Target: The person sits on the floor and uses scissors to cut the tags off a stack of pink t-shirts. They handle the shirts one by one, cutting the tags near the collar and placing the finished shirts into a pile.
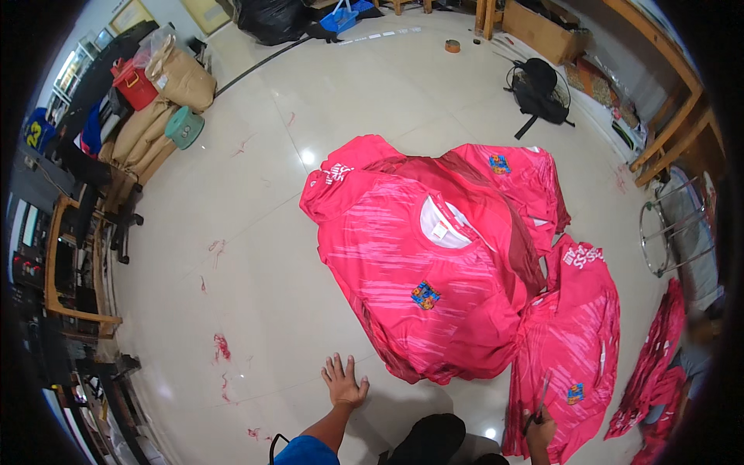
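Note:
Pink patterned jerseys lie piled on the tiled floor, the largest jersey (372, 250) showing a white-lined neck with a tag and a colourful square badge. My left hand (344, 381) rests with fingers spread on or just over the bare floor, left of the pile's lower edge, holding nothing. At the lower right my right hand (540, 433) grips a pair of scissors (544, 398) by the handles, blades pointing up the picture over another pink jersey (572, 354) with a similar badge. How far the blades are apart is too small to tell.
More pink garments (651, 360) lie at the far right beside a partly seen person. A black backpack (540, 93), a metal-framed stool (668, 232) and a tape roll (452, 46) are on the floor. Sacks (180, 70), a green stool (185, 127) and a red bucket (135, 84) stand upper left.

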Demonstrator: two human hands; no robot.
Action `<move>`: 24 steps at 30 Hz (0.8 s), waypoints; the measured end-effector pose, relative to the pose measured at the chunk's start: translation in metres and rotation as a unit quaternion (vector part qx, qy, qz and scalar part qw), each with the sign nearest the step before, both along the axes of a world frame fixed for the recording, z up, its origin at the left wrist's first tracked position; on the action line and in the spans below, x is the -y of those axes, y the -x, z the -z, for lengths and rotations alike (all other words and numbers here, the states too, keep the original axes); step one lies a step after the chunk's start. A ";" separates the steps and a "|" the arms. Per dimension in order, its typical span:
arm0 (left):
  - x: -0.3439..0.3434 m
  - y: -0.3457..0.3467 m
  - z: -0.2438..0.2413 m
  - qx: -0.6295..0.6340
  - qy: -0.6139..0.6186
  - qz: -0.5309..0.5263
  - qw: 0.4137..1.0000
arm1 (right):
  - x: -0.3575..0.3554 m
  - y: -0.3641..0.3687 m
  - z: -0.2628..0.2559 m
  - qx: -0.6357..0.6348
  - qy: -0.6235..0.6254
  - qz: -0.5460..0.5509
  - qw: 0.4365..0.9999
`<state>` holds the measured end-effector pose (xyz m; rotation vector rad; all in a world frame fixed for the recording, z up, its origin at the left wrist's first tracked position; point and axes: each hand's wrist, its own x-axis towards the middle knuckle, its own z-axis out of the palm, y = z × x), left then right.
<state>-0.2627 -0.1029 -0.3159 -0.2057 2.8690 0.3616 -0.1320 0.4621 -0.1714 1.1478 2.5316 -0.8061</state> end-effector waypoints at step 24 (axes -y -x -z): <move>-0.007 -0.077 0.003 -0.166 -0.039 0.043 0.984 | 0.080 -0.564 0.099 0.016 -0.334 0.241 0.911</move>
